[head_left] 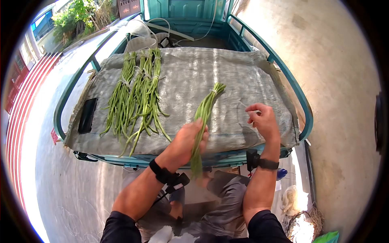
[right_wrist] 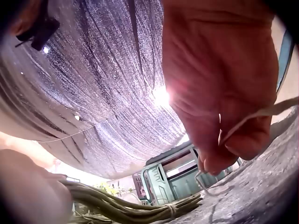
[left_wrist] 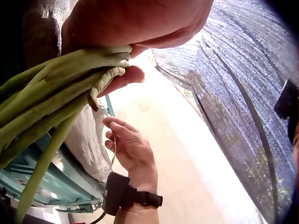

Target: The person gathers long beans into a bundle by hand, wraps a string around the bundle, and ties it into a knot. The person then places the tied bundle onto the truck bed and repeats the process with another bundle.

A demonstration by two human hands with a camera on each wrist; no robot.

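My left hand (head_left: 188, 139) grips a bundle of long green beans (head_left: 206, 106) around its lower part. The bundle slants over the grey cloth (head_left: 178, 69), a pale tie around its far end; its near ends hang blurred past the cloth's front edge. To the right, my right hand (head_left: 264, 121) is raised over the cloth, pinching a thin pale string (right_wrist: 252, 116) between thumb and fingertips. That string trails down beside the wrist in the left wrist view. Several tied bean bundles (head_left: 142, 89) lie side by side on the cloth's left half.
A dark phone-like slab (head_left: 87, 115) lies at the cloth's left edge. Teal rails (head_left: 289, 83) of a cart bed flank the cloth. Behind it stands a whitish bucket (head_left: 139, 42). Tangled string (head_left: 312, 222) and a pale bag (head_left: 292, 200) are on the ground at lower right.
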